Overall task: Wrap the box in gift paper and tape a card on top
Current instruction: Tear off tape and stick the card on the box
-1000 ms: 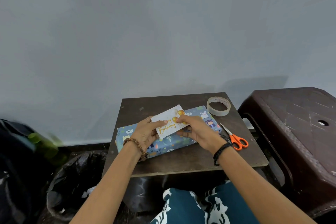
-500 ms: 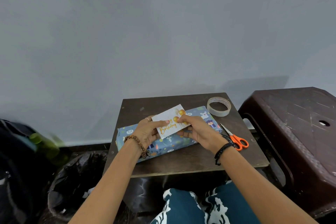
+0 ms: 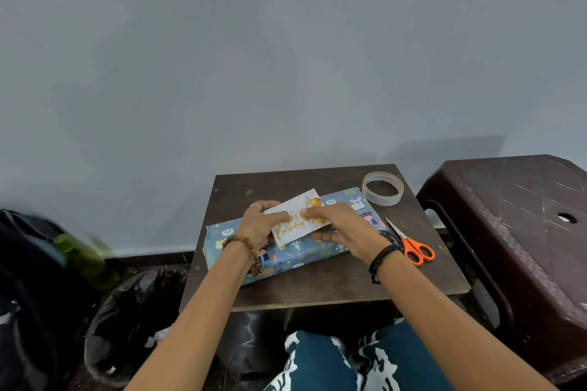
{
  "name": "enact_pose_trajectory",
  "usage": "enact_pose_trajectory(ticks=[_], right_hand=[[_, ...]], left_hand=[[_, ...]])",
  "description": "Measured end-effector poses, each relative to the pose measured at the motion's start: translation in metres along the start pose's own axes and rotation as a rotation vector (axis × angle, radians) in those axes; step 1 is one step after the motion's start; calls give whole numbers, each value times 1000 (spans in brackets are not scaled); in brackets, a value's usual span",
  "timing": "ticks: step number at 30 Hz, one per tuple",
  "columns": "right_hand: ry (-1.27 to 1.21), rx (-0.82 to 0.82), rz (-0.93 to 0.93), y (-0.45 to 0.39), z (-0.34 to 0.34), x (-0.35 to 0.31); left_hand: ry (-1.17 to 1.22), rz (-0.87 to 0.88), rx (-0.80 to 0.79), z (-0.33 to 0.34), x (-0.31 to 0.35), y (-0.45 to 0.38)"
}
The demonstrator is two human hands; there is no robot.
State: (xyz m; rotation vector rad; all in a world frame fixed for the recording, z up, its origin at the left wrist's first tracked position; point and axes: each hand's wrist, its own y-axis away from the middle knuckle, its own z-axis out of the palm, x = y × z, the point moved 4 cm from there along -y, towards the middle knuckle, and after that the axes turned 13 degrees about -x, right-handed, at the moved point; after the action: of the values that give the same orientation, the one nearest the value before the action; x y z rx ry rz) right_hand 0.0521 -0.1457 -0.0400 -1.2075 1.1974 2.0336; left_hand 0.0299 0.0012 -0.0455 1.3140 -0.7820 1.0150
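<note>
White card stock with gold "Birthday" lettering, the card [image 3: 297, 220] lies flat on top of the wrapped box [image 3: 286, 255], which sits near the middle of the dark tabletop [image 3: 333, 289]. The left hand [image 3: 259, 225] presses the card's left end with its thumb laid across the face, and the right hand [image 3: 344, 228] pinches the right end, fingers over the top edge and thumb at the near edge. The card looks thin and light, stiff enough to keep its shape but easy to crease, and probably prone to sliding on the glossy blue paper, so holding it at both short ends seems sensible while leaving the edges free for tape. The box reads as rigid and flat, light enough to shift if pushed. Its long axis runs from near-left to far-right across the tabletop, and the card follows nearly the same diagonal, its writing reading towards the far right. The tape roll [image 3: 382, 189] and the orange-handled scissors [image 3: 411, 243] lie apart at the right.
</note>
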Motion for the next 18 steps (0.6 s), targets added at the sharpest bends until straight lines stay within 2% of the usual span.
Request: enact_pose_trajectory(ticks=[5,10,14,18], right_hand=[[158,127,6,-8,-1,0],[459,275,-6,-14,-7,-2],[664,312,0,-15,-8,-4],[650,324,-61,-13,-11,-1]], left_hand=[[-153,-12,91,1,-1,-3],[-307,5,192,4,-3,-4],[-374,4,220,7,-3,-2],[-425,-43,225,10,-1,-1]])
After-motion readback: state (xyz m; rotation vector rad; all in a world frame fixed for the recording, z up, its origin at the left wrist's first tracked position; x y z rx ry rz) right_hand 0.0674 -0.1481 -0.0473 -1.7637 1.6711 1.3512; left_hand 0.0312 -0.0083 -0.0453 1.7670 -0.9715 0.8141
